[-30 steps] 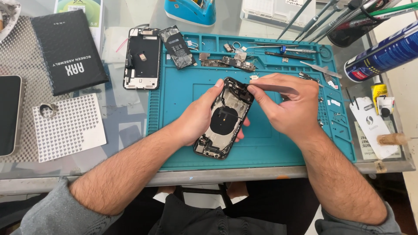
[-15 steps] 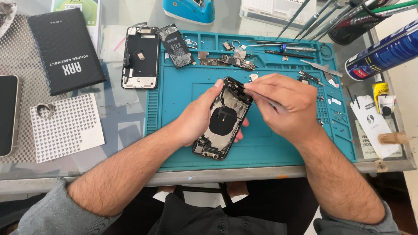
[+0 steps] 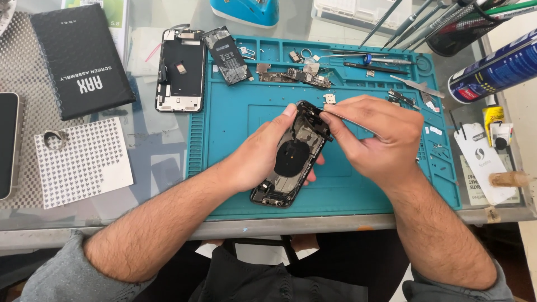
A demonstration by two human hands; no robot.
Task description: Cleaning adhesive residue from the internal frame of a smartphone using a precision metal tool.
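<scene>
An opened phone body (image 3: 293, 159) with a round black coil inside is tilted up off the teal work mat (image 3: 235, 117). My left hand (image 3: 263, 151) cradles it from the left, thumb along its upper edge. My right hand (image 3: 377, 140) sits at the phone's top right corner, fingers pinched together on a small dark part there; whether a tool is in the pinch is hidden.
A detached screen (image 3: 180, 70), a battery (image 3: 226, 47) and a logic board (image 3: 299, 77) lie at the mat's top. Tweezers and screwdrivers (image 3: 380, 56) lie top right. A blue spray can (image 3: 492, 70) is at right, a black box (image 3: 81, 59) and perforated card (image 3: 84, 162) at left.
My right hand has drawn in closer to the phone's top corner and now pinches at it. The left hand has tilted the phone slightly more upright.
</scene>
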